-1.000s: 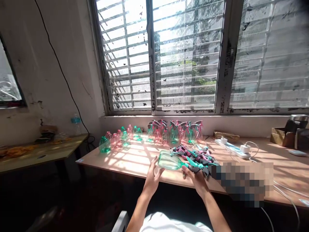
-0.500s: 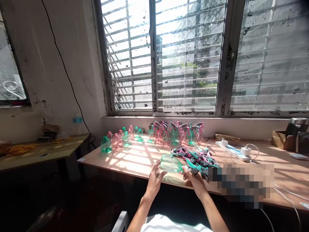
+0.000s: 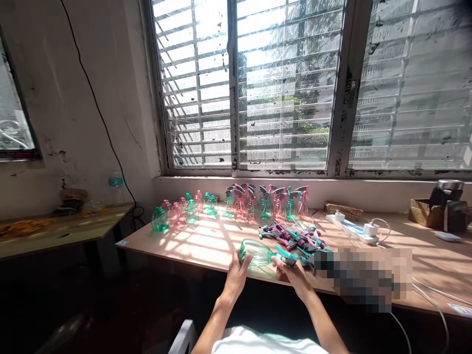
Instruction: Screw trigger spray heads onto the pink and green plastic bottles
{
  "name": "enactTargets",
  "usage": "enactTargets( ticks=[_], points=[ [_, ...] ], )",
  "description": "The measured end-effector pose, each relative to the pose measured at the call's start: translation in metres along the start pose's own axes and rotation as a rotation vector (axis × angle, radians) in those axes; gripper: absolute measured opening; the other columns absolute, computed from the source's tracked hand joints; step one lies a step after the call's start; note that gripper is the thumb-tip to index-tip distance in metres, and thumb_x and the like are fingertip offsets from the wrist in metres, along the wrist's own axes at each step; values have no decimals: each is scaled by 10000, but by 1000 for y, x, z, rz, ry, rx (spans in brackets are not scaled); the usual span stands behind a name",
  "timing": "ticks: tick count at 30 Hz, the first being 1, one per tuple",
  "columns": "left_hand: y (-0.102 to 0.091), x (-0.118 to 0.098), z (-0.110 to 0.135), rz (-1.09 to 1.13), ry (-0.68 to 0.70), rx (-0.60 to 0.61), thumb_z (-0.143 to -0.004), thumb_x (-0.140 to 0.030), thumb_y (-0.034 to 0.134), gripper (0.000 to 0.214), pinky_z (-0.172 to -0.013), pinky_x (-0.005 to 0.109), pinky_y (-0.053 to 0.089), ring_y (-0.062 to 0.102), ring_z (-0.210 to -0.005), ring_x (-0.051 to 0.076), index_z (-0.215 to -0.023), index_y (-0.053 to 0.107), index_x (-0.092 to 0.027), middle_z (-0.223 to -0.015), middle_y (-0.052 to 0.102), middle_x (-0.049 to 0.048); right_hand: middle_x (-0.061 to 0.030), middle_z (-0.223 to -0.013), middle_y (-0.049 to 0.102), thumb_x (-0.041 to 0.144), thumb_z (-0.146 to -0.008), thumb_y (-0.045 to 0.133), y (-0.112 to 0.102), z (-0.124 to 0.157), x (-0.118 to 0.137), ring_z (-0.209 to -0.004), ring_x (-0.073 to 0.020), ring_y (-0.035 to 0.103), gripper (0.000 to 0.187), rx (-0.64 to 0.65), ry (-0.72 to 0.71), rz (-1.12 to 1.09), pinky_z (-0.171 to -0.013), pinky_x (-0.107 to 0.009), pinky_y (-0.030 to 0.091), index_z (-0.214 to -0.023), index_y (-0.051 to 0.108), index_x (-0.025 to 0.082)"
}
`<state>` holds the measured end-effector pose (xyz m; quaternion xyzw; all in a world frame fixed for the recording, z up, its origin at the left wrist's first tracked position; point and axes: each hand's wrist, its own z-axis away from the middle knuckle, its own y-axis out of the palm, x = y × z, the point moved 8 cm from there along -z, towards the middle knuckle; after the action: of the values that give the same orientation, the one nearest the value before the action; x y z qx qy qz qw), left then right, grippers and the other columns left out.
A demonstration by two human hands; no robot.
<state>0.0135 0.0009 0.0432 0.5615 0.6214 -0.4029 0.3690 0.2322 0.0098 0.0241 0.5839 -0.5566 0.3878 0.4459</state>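
A clear green spray bottle lies nearly level above the table's front edge, its neck to the right. My left hand is closed round its base end. At the neck, my right hand grips a teal and grey spray head. The head meets the bottle's mouth; how far it is screwed on cannot be made out. Just beyond my right hand lies a pile of loose spray heads in pink, teal and grey.
Open pink and green bottles stand at the back left of the table. Bottles with spray heads line the windowsill side. To the right are a white power strip, cables and a cardboard box. A blurred patch covers the front right.
The bottle has shifted slightly left and down with both hands. Its base has turned a little, and the teal spray head at the neck shows more plainly.
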Motion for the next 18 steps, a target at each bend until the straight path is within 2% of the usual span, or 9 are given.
enactTargets(
  ticks=[3, 7, 10, 13, 15, 18],
  points=[
    [4, -4, 0, 6, 35, 38, -932, -514, 634, 567, -1103, 439, 453, 613, -1274, 316, -1415, 541, -233, -1319, 691, 108, 3, -585, 634, 465, -774, 762, -2, -1, -5, -556, -190, 591, 313, -31, 22, -14, -571, -320, 487, -619, 692, 202],
    [9, -4, -1, 7, 79, 67, -901, -461, 687, 529, -1096, 443, 470, 564, -1332, 335, -1366, 597, -225, -1376, 646, 131, 1, -618, 651, 492, -781, 764, -7, -4, -11, -548, -171, 590, 331, -82, 32, -53, -544, -300, 473, -643, 692, 200],
    [11, 0, -3, -5, 74, 72, -871, -397, 736, 519, -1072, 438, 487, 580, -1311, 335, -1341, 610, -217, -1354, 650, 141, 11, -610, 639, 514, -766, 784, -8, -6, -14, -550, -167, 584, 351, -90, 24, -70, -551, -300, 483, -648, 684, 200],
    [10, 3, -5, -28, 52, 74, -799, -352, 826, 594, -1064, 444, 487, 626, -1242, 327, -1331, 603, -210, -1300, 686, 128, 18, -607, 635, 514, -757, 799, -8, -8, -14, -568, -172, 595, 349, -72, 13, -75, -564, -301, 497, -666, 684, 197],
    [7, 5, -7, -46, 29, 53, -833, -371, 807, 578, -1070, 488, 475, 646, -1202, 315, -1336, 583, -197, -1270, 698, 120, 12, -622, 652, 509, -759, 806, -7, -9, -14, -582, -177, 610, 348, -43, 15, -69, -587, -308, 513, -674, 684, 195],
    [2, 9, -9, -63, -9, 8, -945, -384, 692, 427, -1052, 554, 476, 666, -1145, 294, -1303, 593, -173, -1206, 707, 97, -1, -660, 690, 496, -767, 822, -3, -10, -14, -595, -179, 637, 344, 17, 35, -55, -609, -320, 542, -712, 695, 181]
  ],
)
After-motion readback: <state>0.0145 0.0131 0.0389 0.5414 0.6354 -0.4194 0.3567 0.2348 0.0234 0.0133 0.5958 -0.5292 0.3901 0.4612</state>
